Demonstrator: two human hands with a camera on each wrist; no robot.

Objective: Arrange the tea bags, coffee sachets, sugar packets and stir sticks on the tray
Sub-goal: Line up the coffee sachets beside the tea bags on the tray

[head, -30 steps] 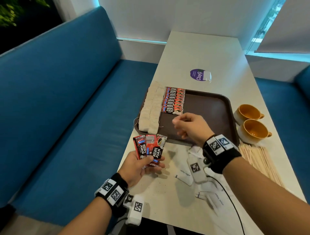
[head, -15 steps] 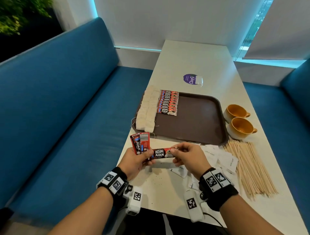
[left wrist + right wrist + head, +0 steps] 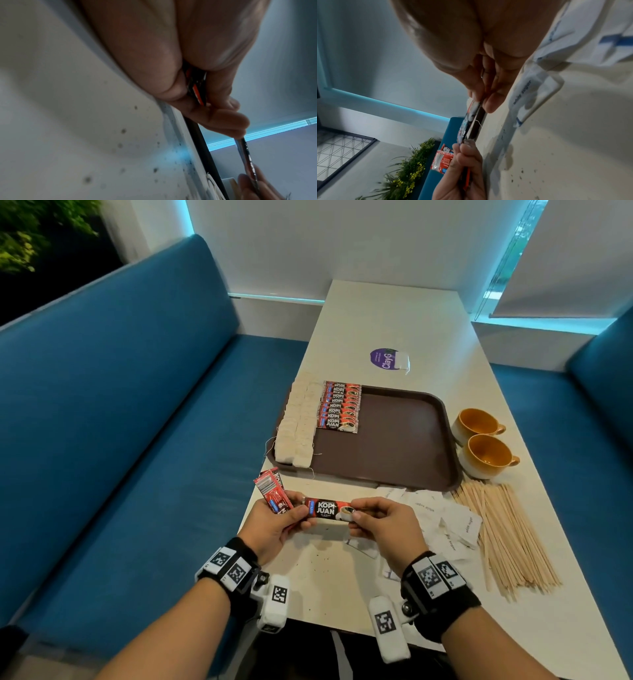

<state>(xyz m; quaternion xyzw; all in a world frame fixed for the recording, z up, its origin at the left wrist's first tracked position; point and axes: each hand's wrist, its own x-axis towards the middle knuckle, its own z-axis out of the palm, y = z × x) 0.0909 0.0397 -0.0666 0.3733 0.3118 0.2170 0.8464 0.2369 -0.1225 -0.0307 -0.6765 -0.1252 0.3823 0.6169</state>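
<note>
The brown tray (image 3: pixel 404 440) lies straight ahead of both hands, its row of coffee sachets (image 3: pixel 339 409) ending mid-tray. Nearer, the left hand (image 3: pixel 274 523) grips spare sachets (image 3: pixel 272 491) — and pinches one Kopi Juan sachet (image 3: pixel 329 508), held crosswise, with the right hand (image 3: pixel 383 525) pinching its other end.

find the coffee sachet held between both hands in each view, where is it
Head: the coffee sachet lies level at lower centre, left hand and right hand pinching its ends.
Left wrist: seen edge-on at lower right, a thin strip running down from the left fingers.
Right wrist: edge-on at centre, below the right fingertips.
Shared landmark: the dark tray rim, beside the sachet in both wrist views.
</note>
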